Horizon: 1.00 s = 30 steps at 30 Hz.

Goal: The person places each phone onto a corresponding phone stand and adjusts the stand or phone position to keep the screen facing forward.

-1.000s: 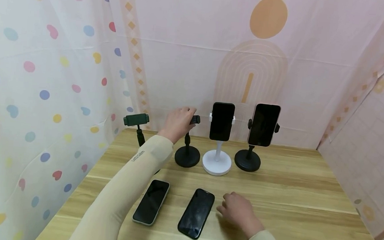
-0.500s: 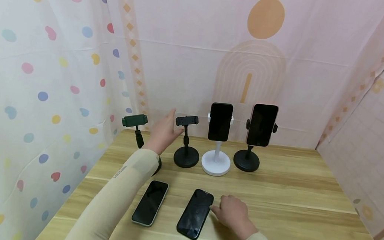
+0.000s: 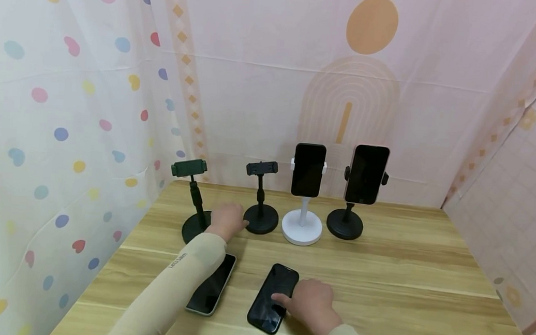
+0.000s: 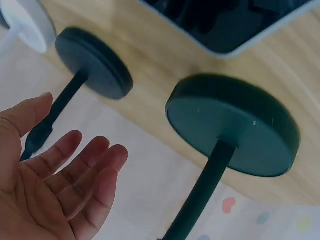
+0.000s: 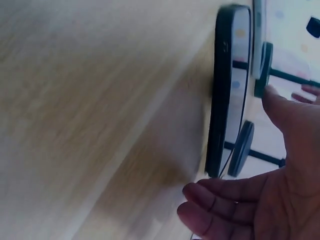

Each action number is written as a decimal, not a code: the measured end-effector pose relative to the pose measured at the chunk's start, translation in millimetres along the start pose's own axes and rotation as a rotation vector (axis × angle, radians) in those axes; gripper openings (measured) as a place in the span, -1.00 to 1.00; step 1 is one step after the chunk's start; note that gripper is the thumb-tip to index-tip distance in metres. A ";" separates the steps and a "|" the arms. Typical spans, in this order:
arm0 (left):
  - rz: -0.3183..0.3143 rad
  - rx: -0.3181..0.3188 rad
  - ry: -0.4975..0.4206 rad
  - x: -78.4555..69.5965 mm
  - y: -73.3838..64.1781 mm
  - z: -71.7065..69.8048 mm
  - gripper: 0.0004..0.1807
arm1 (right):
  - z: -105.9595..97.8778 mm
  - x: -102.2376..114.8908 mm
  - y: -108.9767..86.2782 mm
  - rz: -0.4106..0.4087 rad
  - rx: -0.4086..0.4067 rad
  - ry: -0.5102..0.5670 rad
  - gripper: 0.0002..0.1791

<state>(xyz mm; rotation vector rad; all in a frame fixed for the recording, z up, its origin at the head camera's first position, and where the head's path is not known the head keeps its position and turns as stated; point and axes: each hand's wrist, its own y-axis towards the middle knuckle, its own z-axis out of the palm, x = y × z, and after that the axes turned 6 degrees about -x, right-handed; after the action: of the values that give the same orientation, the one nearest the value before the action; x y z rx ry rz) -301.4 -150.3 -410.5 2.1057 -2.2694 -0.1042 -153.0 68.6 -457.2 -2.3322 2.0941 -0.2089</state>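
My right hand (image 3: 312, 303) is at the right side of a black phone (image 3: 283, 275) lying flat on the table, its thumb stretched over the screen. In the right wrist view the thumb and fingers stand apart around the phone (image 5: 222, 100), and a firm grip does not show. My left hand (image 3: 228, 221) hovers between a dark green phone stand (image 3: 189, 167) and a black phone stand (image 3: 261, 168), both with bare clamps. In the left wrist view its fingers are loosely bent and hold nothing. Below the left hand lies another phone (image 3: 210, 293) with a pale edge, partly hidden by the sleeve.
A white stand (image 3: 301, 228) holds an upright phone (image 3: 309, 170). Right of it, a black stand (image 3: 345, 224) holds a larger, slightly tilted phone (image 3: 367, 174). The wooden table (image 3: 404, 291) ends at patterned curtains (image 3: 255, 83) behind and on the left.
My left hand has left the black stand's clamp, moving left and then down toward the near side. My right hand has moved left, its thumb now over the black phone.
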 end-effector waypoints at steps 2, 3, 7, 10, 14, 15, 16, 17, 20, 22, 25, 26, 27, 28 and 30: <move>0.002 0.011 0.024 -4.5 -1.0 4.4 -0.68 | 2.7 6.4 -0.3 -0.001 -0.007 -0.039 -0.15; 0.003 0.015 0.033 -6.5 -1.3 6.1 -0.68 | 4.1 9.8 -0.2 -0.001 -0.009 -0.060 -0.13; 0.017 0.016 0.060 -12.7 -2.8 9.4 -0.66 | 9.0 21.7 2.9 0.007 -0.031 -0.119 -0.07; 0.018 0.007 0.069 -14.5 -3.7 10.1 -0.65 | 11.5 28.7 7.4 0.016 -0.051 -0.139 -0.04; 0.020 -0.007 0.069 -13.9 -4.2 11.1 -0.65 | 15.3 34.3 11.9 0.037 -0.066 -0.139 0.00; 0.021 -0.010 0.069 -13.4 -4.1 11.3 -0.65 | 16.4 35.1 12.7 0.044 -0.063 -0.135 0.02; 0.021 -0.012 0.067 -12.9 -3.8 11.8 -0.65 | 17.6 35.6 13.3 0.048 -0.063 -0.136 0.03; 0.022 -0.014 0.063 -12.2 -3.6 11.9 -0.66 | 18.9 36.4 14.0 0.051 -0.060 -0.139 0.05; 0.024 -0.018 0.068 -10.2 -3.1 13.0 -0.65 | 21.8 38.8 15.8 0.058 -0.059 -0.140 0.10; 0.025 -0.018 0.071 -9.1 -3.3 13.5 -0.64 | 24.3 40.5 17.4 0.060 -0.064 -0.142 0.14; 0.028 -0.022 0.076 -8.5 -4.2 13.8 -0.63 | 29.0 42.6 19.0 0.061 -0.081 -0.138 0.22; 0.030 -0.023 0.077 -8.3 -4.4 13.6 -0.63 | 31.0 43.0 19.7 0.063 -0.087 -0.136 0.25; 0.032 -0.025 0.076 -8.1 -4.8 13.4 -0.64 | 32.7 43.4 20.3 0.064 -0.092 -0.135 0.28; 0.035 -0.026 0.077 -8.1 -5.0 13.1 -0.64 | 34.0 43.8 20.6 0.064 -0.098 -0.133 0.31; 0.037 -0.028 0.078 -7.9 -5.4 12.1 -0.65 | 35.9 44.8 21.2 0.068 -0.105 -0.127 0.34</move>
<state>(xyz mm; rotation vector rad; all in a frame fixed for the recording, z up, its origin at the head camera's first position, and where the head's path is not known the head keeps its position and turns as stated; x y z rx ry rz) -296.4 -142.6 -422.9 2.0170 -2.2481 -0.0510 -165.8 18.8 -490.2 -2.2570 2.1676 0.0493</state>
